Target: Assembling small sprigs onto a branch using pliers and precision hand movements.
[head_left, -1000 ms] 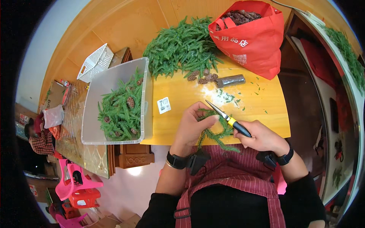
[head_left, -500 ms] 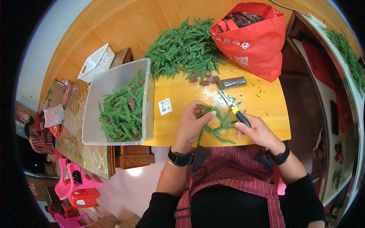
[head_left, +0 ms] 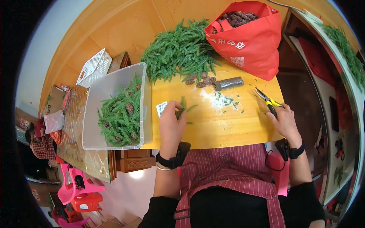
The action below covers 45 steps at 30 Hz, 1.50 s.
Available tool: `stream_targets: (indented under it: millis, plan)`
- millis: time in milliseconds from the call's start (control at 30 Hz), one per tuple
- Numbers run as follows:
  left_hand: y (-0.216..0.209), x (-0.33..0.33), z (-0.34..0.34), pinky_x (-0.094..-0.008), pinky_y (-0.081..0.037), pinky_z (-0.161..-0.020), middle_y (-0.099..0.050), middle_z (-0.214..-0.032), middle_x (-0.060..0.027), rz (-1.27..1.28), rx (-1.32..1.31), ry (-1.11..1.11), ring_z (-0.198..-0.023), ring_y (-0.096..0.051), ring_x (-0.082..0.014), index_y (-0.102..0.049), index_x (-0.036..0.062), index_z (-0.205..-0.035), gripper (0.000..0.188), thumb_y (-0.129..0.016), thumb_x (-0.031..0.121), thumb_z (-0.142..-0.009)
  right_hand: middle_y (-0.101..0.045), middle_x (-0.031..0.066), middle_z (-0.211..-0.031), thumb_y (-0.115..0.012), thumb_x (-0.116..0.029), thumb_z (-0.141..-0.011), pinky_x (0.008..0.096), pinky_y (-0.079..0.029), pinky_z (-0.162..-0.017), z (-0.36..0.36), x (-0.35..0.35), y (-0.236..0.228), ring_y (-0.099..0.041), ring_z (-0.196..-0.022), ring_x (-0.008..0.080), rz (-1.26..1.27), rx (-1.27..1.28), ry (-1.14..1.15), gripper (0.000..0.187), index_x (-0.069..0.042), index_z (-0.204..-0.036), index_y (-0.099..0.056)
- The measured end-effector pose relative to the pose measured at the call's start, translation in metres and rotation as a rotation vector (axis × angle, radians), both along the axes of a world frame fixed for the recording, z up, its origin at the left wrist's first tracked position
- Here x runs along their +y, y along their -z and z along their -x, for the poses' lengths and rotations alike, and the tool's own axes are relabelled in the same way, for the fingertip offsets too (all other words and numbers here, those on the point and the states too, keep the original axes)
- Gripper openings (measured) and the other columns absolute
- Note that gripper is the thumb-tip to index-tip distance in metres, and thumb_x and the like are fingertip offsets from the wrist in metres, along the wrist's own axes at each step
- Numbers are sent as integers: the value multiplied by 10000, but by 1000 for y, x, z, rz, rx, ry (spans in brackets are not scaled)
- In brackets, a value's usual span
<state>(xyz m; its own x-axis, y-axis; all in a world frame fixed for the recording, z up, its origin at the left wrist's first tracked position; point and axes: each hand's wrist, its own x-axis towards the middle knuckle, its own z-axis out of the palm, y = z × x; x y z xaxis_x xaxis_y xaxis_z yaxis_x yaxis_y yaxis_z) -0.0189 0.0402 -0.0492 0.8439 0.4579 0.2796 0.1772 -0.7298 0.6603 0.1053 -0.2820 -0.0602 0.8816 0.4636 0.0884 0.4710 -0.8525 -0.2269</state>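
Note:
My left hand (head_left: 171, 121) is closed on a small green artificial pine sprig (head_left: 184, 103) over the yellow table, beside a white label. Most of the sprig is hidden by the fingers. At the table's right side my right hand (head_left: 284, 121) grips pliers (head_left: 269, 102) with yellow and black handles; their jaws point up and left. Pine cones (head_left: 203, 81) lie beside a dark brown roll (head_left: 229, 83), with white powder and green clippings nearer me. A translucent bin (head_left: 145, 110) on the left holds pine sprigs with cones (head_left: 119, 117).
Behind the cones lies a large heap of green pine sprigs (head_left: 176, 49). A red bag (head_left: 251, 47) full of pine cones stands at the back right. Beyond the bin are a white perforated basket (head_left: 94, 68), pink chairs (head_left: 85, 182) and another person (head_left: 42, 142).
My hands have drawn apart. The left one moved left with the sprig; the right one swung the pliers up and right, away from the middle of the table.

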Motion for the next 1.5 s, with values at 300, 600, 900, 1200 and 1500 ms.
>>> stream_targets:
  millis: [300,600,900,1200,1500]
  plan:
    - [8,-16,-23,-378,-418,-812,-559,-959,-182,-160,-74,232,-923,-516,-350,-519,-12,-1056,381,-647,132,-728,-584,162,-983,-603,-273,-768,422,-303,-915,-6,1,18,-410,-1098,340,91,-114,34,348,-12,-997,-578]
    - [42,-16,-104,-427,-463,-718,-545,-948,-150,-411,75,156,-898,-524,-330,-536,44,-1011,238,-488,60,-779,-577,150,-908,-629,-137,-721,415,-377,-852,-8,7,4,-484,-1009,338,-100,-201,-67,194,-18,-858,-560]
    - [59,-18,-122,-433,-480,-641,-563,-841,-163,-449,236,94,-766,-583,-330,-564,30,-901,159,-467,66,-781,-592,125,-795,-564,-141,-742,407,-453,-688,-62,137,-1,-571,-790,304,-471,-26,-310,85,-79,-786,-602]
    - [31,-24,-79,-355,-459,-590,-558,-784,-130,-40,-86,173,-672,-567,-275,-587,59,-866,222,-677,91,-666,-591,119,-760,-605,-157,-685,398,-450,-655,-91,188,24,-580,-773,295,-233,-15,-393,66,-104,-722,-616]
    - [6,-22,-10,-170,-378,-555,-535,-708,19,836,-100,425,-619,-489,-25,-542,2,-973,222,-631,69,-781,-604,119,-760,-595,-162,-728,391,-442,-649,-102,197,24,-576,-763,294,-136,83,-379,105,-66,-768,-606]
